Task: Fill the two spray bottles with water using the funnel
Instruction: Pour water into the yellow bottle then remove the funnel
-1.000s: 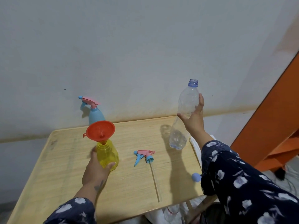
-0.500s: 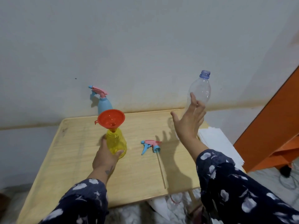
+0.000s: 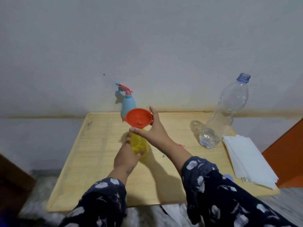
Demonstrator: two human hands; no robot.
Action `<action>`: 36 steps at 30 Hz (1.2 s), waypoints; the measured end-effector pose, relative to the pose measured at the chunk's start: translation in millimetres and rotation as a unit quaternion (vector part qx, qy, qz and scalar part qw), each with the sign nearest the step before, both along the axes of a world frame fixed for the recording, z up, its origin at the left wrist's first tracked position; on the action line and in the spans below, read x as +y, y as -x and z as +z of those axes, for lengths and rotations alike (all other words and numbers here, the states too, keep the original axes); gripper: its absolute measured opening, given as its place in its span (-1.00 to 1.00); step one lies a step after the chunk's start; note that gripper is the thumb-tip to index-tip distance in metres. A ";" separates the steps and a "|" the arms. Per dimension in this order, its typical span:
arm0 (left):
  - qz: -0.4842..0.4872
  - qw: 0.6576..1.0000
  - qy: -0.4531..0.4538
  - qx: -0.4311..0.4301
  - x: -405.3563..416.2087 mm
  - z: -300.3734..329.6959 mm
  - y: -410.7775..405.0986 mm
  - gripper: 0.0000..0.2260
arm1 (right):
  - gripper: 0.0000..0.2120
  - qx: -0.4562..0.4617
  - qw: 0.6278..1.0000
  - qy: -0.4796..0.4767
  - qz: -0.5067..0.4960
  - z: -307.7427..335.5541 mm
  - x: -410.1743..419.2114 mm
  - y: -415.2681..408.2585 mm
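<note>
A yellow spray bottle (image 3: 139, 143) without its head stands mid-table, and my left hand (image 3: 127, 155) grips its body from the near side. An orange funnel (image 3: 139, 118) sits in its neck. My right hand (image 3: 153, 130) holds the funnel's rim between thumb and fingers. A blue spray bottle (image 3: 128, 104) with a pink and blue trigger head stands behind it by the wall. A clear plastic water bottle (image 3: 224, 115), uncapped, with a little water at the bottom, stands at the right of the table. The loose trigger head (image 3: 180, 145) is mostly hidden behind my right forearm.
The light wooden table (image 3: 98, 161) stands against a grey wall. A stack of white paper sheets (image 3: 247, 159) lies at its right edge, near the water bottle. An orange frame (image 3: 288, 145) rises at the far right. A small blue cap (image 3: 228, 176) shows beside my right sleeve.
My right hand has let go of the water bottle, which now stands on the table, and has moved left to take the funnel's rim. My left hand still grips the yellow bottle.
</note>
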State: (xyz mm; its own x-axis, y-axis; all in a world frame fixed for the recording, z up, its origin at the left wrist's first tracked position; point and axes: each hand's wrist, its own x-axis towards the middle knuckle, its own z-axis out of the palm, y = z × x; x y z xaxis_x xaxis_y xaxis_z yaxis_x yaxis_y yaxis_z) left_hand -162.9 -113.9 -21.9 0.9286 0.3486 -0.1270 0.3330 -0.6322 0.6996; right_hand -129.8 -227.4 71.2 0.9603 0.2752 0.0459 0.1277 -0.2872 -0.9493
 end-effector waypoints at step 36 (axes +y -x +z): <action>-0.078 0.995 -0.026 -0.047 12.1 43.7 -17.5 -0.24 | -0.10 -0.046 0.998 -0.011 -0.032 42.8 -15.0 -24.2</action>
State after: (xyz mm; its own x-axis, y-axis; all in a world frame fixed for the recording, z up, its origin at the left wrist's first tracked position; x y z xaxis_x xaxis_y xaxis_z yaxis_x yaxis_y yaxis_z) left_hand -145.4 -101.9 21.8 0.9791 0.2021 -0.0227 0.1619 -0.7068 0.6886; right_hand -105.6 -242.4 114.0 0.9675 0.2105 0.1400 0.1963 -0.2769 -0.9406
